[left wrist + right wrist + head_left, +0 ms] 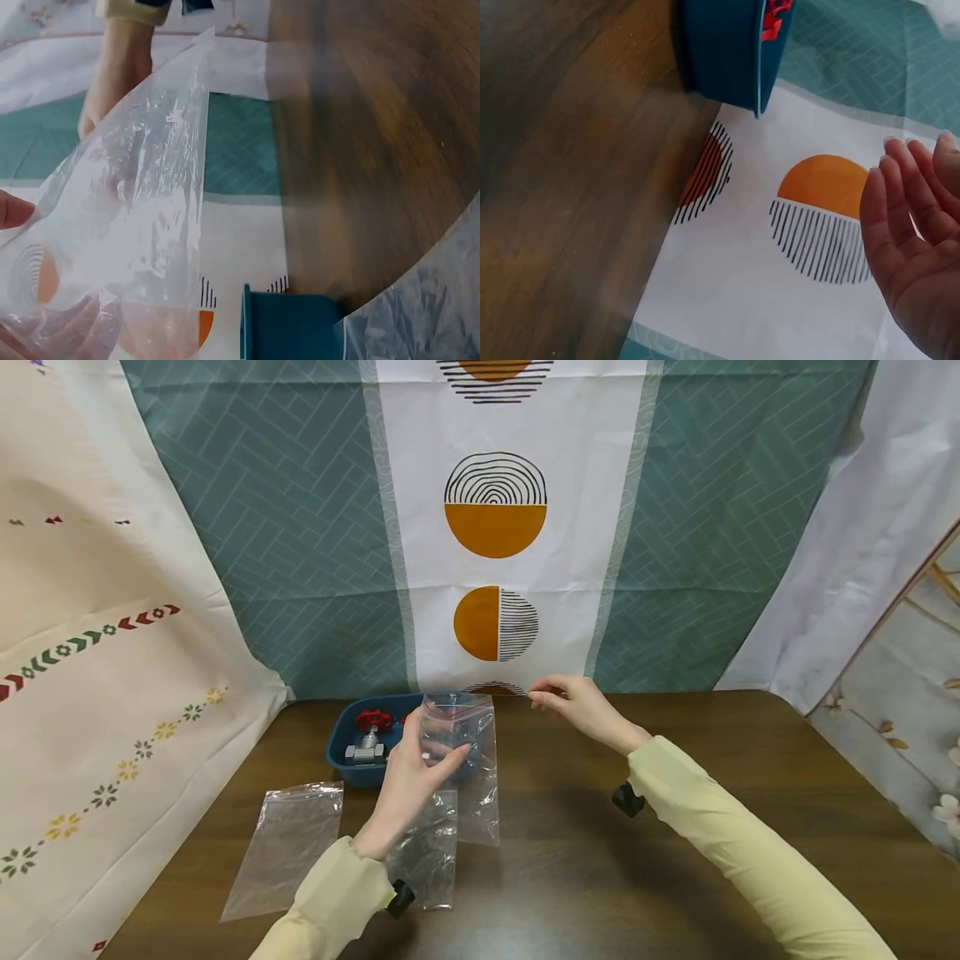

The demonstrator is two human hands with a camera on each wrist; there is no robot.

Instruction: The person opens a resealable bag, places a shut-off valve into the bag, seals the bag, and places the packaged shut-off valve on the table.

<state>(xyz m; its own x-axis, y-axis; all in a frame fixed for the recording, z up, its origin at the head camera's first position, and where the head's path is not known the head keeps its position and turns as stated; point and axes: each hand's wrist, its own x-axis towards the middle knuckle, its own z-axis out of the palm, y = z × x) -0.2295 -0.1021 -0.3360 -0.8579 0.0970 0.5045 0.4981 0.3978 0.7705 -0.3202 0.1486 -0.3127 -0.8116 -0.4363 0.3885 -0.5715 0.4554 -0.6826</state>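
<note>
A clear zip bag [480, 777] with a red line near its top hangs upright from my left hand [405, 781], whose thumb and fingers hold it in front of a blue bin. In the left wrist view the bag [150, 195] spreads wide, with fingers [75, 330] visible through the plastic. To the right of the bag and apart from it, my right hand [585, 706] is raised with fingers gently bent. The right wrist view shows nothing between the fingers and thumb of this hand [922, 240].
The blue bin [347, 772] at the back of the table holds a metal valve [365, 753] with a red handwheel. One flat clear bag [285, 852] lies at the left; another [431, 868] lies partly behind my left forearm. Patterned cloth [300, 527] hangs behind the table.
</note>
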